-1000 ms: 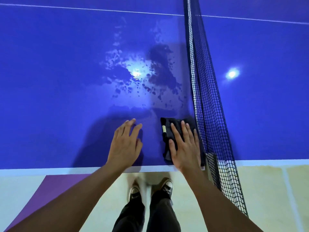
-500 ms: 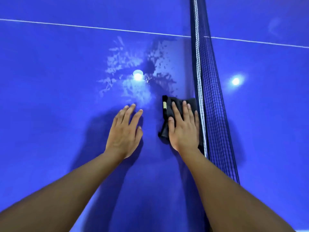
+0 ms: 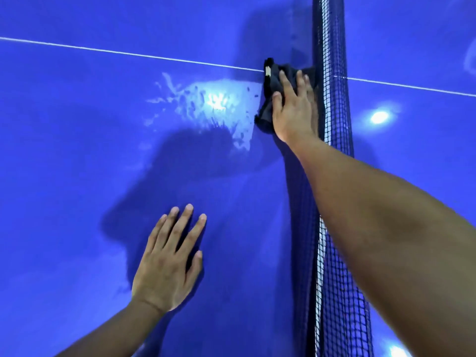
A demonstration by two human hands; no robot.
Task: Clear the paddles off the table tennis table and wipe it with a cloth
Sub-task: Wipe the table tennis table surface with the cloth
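A dark folded cloth [image 3: 271,81] lies on the blue table tennis table [image 3: 77,124], right beside the net and at the white centre line. My right hand [image 3: 295,106] presses flat on the cloth with straight fingers, arm stretched far forward. My left hand [image 3: 168,261] rests flat on the table nearer to me, fingers spread, holding nothing. A wet, shiny patch [image 3: 206,106] shows on the surface just left of the cloth. No paddles are in view.
The dark net [image 3: 332,176] with its white top band runs away from me along the right side, touching my right forearm. A white centre line [image 3: 128,54] crosses the table. Ceiling lights reflect on the far half [image 3: 379,117].
My right hand has pushed the cloth forward along the net, from the near edge up to the white centre line. My left hand stayed flat nearer the edge. The floor has left the view.
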